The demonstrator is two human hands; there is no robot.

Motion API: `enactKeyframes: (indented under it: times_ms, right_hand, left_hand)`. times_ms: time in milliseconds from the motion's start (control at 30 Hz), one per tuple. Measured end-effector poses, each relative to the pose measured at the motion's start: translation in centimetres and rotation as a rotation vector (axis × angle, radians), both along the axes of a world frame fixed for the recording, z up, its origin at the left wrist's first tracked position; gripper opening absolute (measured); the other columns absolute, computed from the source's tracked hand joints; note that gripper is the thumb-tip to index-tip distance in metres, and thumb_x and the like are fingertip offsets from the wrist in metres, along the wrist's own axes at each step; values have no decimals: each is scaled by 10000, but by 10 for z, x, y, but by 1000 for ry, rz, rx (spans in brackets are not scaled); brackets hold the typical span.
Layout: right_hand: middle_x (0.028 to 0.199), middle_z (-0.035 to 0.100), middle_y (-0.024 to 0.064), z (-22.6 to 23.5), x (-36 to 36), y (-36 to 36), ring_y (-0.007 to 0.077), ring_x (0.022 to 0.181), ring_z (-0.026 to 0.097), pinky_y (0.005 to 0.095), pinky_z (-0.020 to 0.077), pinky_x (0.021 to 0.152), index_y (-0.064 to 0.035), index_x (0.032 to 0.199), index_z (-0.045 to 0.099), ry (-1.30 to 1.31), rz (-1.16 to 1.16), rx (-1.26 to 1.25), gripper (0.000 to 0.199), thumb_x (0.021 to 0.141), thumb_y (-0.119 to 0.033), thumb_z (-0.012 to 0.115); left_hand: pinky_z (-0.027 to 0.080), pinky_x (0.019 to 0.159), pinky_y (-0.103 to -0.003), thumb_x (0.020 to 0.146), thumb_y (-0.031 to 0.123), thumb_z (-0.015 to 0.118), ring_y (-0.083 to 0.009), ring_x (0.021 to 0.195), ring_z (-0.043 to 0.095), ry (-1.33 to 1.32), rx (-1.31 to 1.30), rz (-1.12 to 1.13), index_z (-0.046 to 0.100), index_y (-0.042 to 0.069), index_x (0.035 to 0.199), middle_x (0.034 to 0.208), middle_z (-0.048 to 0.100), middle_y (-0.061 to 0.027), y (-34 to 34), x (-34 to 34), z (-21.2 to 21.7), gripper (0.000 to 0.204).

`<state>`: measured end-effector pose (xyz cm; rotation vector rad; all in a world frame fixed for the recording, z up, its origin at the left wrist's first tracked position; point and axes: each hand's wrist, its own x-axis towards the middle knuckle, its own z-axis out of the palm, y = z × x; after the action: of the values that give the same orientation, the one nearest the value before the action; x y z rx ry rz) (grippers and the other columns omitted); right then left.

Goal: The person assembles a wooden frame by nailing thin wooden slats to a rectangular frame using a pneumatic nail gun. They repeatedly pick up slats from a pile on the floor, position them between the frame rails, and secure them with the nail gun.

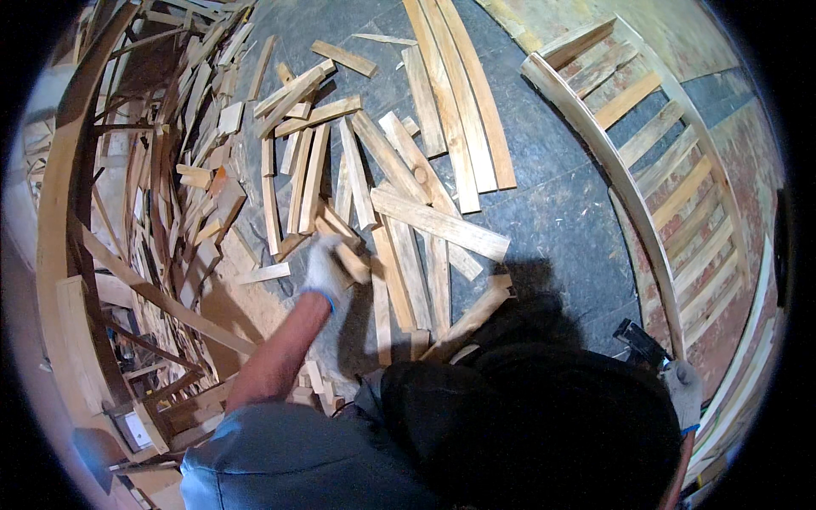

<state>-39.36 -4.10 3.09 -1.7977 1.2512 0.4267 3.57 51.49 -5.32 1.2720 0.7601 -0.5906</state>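
Observation:
My left hand (325,268), in a white glove with a blue cuff, is closed at one end of a short wooden board (354,263), above the loose pile in the middle. Its fingertips are partly hidden and slightly blurred. Around it lie many cut boards, among them a wide pale board (440,224) lying across others. Far to the right, my right hand (682,393), gloved the same way, grips a black tool (642,342) with a blocky head; its exact kind is not clear. That hand hangs beside the near end of a slatted wooden frame (653,212).
Long planks (463,102) lie on the dark floor (552,212) ahead. At left, a heap of scrap wood (183,161) sits behind a large upright timber (59,187). A dark garment (527,425) covers much of the lower view.

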Motion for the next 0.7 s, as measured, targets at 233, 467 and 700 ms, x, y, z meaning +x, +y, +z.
enactKeyframes:
  times_ms: [233,467,700]
  right_hand:
    - [747,651,29,20,43,13,95,680,568,273,477,616,-10,911,662,-5,-151,212,142,952,-145,675]
    - [825,706,51,39,47,16,119,747,642,271,521,668,-7,992,703,-244,-74,292,221,1001,-214,627]
    - [1025,744,79,7,23,36,117,837,666,281,555,769,-14,1215,685,-536,-360,493,303,1020,-227,593]
  left_hand:
    - [555,832,-320,991,258,611,-207,925,680,-242,-99,-450,602,-8,1153,1027,695,-130,-177,-75,39,311]
    - [534,661,-326,922,180,739,-174,752,643,-238,-247,-887,593,2,1096,904,670,-88,-381,-120,29,289]
    - [587,660,-329,981,177,654,-167,709,642,-202,-500,-1122,555,8,1092,879,633,-73,-479,-203,42,225]
